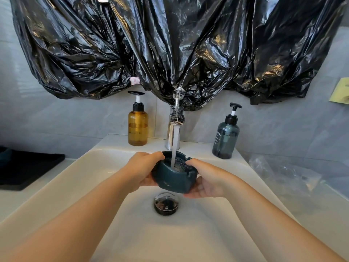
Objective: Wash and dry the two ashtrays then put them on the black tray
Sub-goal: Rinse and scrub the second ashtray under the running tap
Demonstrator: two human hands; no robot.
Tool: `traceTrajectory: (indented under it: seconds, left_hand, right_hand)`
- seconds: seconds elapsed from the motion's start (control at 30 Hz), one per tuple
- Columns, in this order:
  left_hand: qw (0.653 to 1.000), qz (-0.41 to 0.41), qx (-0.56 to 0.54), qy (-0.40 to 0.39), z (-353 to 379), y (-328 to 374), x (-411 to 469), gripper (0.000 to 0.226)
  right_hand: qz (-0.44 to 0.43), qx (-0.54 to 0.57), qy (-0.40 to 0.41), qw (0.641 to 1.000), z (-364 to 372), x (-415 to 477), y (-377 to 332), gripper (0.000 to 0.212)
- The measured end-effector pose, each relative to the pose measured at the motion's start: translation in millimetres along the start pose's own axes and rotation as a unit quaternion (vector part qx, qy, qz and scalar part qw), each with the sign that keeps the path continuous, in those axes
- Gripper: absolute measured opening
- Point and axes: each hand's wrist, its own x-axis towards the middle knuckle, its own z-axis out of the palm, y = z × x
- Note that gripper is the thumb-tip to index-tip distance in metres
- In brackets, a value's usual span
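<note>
Middle of the frame: the ashtray (173,178) is under the running tap (172,133), held over the sink (105,167) and just above the drain (166,204). The left grip (143,168) wraps its left wall with the thumb on the rim. The right grip (205,181) cups the right side and underside, thumb hooked over the rim. Both are grasping the ashtray, and the water stream (175,146) lands in its bowl and froths there.

To rinse it well, I'd tip it slowly so the water runs through the rim notches. One thumb can rub the inside while the other hand stays underneath, because wet glaze will likely be slippery. Holding it low in the basin should cut the splashing.

The tap stands close behind the ashtray's far rim, so there is little room to push it back. The amber bottle (137,125) and the teal bottle (225,137) flank the tap on the back ledge, clear of both hands. The black tray (32,167) lies on the worktop at the left of the frame, past the sink's left rim, and that way over looks open. A dark shape at its far left edge may be the second ashtray, but I cannot tell. A clear plastic bag (283,176) lies at the right.
</note>
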Motion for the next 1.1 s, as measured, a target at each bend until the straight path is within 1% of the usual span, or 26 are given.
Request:
traceTrajectory:
  seconds: [0.07, 0.17, 0.23, 0.3, 0.33, 0.4, 0.43, 0.5, 0.57, 0.63, 0.7, 0.73, 0.77, 0.8, 0.87, 0.9, 0.93, 0.97, 1.0, 1.1]
  left_hand:
    - [1.0, 0.011, 0.016, -0.003, 1, 0, 0, 0.02]
    - [1.0, 0.018, 0.024, -0.011, 3, 0, 2, 0.019]
    - [0.999, 0.021, 0.024, -0.023, 3, 0, 3, 0.021]
    - [0.997, 0.041, 0.063, -0.009, 2, 0, 6, 0.026]
    - [0.994, 0.053, 0.093, 0.015, 1, -1, 6, 0.029]
    - [0.987, 0.068, 0.131, 0.06, -3, -1, 7, 0.032]
    - [0.985, 0.072, 0.141, 0.072, -4, -1, 8, 0.033]
    - [0.981, 0.079, 0.155, 0.082, -7, -2, 9, 0.034]
    - [0.979, 0.081, 0.163, 0.089, -8, -3, 10, 0.034]
    - [0.979, 0.079, 0.166, 0.094, -9, -4, 11, 0.034]
    - [0.978, 0.075, 0.168, 0.095, -9, -3, 10, 0.033]
    - [0.978, 0.074, 0.169, 0.095, -9, -3, 10, 0.032]
    - [0.978, 0.073, 0.169, 0.094, -9, -2, 10, 0.032]
    - [0.979, 0.071, 0.167, 0.091, -9, -2, 9, 0.032]
    - [0.981, 0.065, 0.162, 0.089, -7, -1, 8, 0.03]
    - [0.982, 0.06, 0.158, 0.089, -6, 0, 7, 0.03]
    - [0.983, 0.054, 0.151, 0.09, -6, 1, 7, 0.031]
    - [0.984, 0.05, 0.142, 0.091, -6, 2, 7, 0.032]
    - [0.986, 0.048, 0.132, 0.094, -6, 3, 8, 0.034]
    - [0.989, 0.043, 0.107, 0.096, -7, 4, 9, 0.041]
  right_hand:
    - [-0.016, 0.008, -0.003, 1.0, 1, 1, 1, 0.031]
    - [-0.069, -0.019, 0.031, 0.997, -2, 2, -1, 0.036]
    - [-0.115, -0.046, 0.074, 0.99, -5, 3, -3, 0.041]
    - [-0.166, -0.084, 0.145, 0.972, -5, 3, -7, 0.044]
    - [-0.196, -0.118, 0.189, 0.955, -5, 2, -7, 0.043]
    - [-0.242, -0.213, 0.272, 0.907, -4, -2, -7, 0.041]
    - [-0.254, -0.271, 0.308, 0.876, -3, -4, -7, 0.041]
    - [-0.279, -0.384, 0.367, 0.8, 1, -8, -8, 0.041]
    - [-0.311, -0.461, 0.399, 0.729, 5, -8, -9, 0.043]
    - [-0.324, -0.502, 0.415, 0.686, 10, -8, -12, 0.048]
    - [-0.339, -0.513, 0.426, 0.664, 13, -8, -15, 0.05]
    - [-0.347, -0.502, 0.428, 0.667, 13, -8, -15, 0.047]
    - [-0.352, -0.478, 0.421, 0.686, 12, -9, -15, 0.043]
    - [-0.35, -0.437, 0.4, 0.726, 10, -7, -14, 0.041]
    - [-0.32, -0.303, 0.31, 0.842, 7, -3, -10, 0.039]
    - [-0.296, -0.231, 0.261, 0.89, 7, -2, -8, 0.037]
    - [-0.269, -0.178, 0.226, 0.919, 9, 0, -7, 0.036]
    - [-0.252, -0.152, 0.211, 0.932, 10, 3, -6, 0.036]
    - [-0.247, -0.148, 0.207, 0.935, 12, 5, -6, 0.037]
    - [-0.262, -0.151, 0.208, 0.93, 15, 10, -6, 0.036]
